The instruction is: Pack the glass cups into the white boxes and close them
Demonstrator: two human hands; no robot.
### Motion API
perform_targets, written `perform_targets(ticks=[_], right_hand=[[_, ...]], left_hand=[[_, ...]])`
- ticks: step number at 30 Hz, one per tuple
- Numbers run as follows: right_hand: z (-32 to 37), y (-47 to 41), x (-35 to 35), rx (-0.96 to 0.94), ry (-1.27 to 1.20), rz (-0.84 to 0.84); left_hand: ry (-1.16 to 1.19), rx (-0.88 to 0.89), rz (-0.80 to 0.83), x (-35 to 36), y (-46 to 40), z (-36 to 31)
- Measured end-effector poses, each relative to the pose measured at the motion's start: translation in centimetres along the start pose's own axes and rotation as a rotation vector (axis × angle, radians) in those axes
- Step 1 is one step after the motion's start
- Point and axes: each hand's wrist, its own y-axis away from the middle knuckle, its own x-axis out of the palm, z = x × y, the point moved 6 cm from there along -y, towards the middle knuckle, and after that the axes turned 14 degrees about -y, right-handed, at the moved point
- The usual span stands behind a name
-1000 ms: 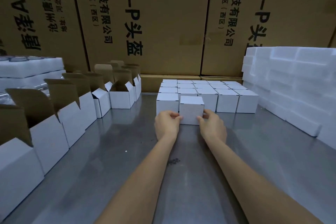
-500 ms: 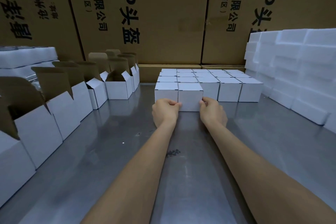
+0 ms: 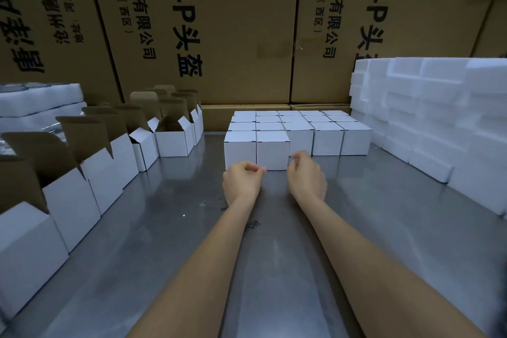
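A closed white box stands at the front of a block of several closed white boxes on the steel table. My left hand hovers just in front of that box, fingers curled loosely, holding nothing. My right hand is beside the box's right front corner, fingers curled, also holding nothing. Neither hand touches the box. A row of open white boxes with raised brown flaps runs along the left side. No glass cup is plainly visible.
White foam trays are stacked at the far left, with something shiny under them. A wall of white foam blocks fills the right side. Large brown cartons with printed characters stand behind the table.
Both hands pushed the front box back into line beside its neighbour, then let go of it and drew back a little toward me.
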Motion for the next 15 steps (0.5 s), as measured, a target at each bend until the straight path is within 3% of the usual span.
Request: perform_targets(ticks=[6, 15], right_hand=[[1.4, 5.8, -1.6, -0.202, 0.309, 0.163], [1.2, 14.9, -7.6, -0.149, 0.424, 0.146]], left_hand=[[-0.072, 0.178, 0.165, -1.0, 4.8, -0.3], [-0.062, 0.283, 0.200, -5.2, 12.6, 0.5]])
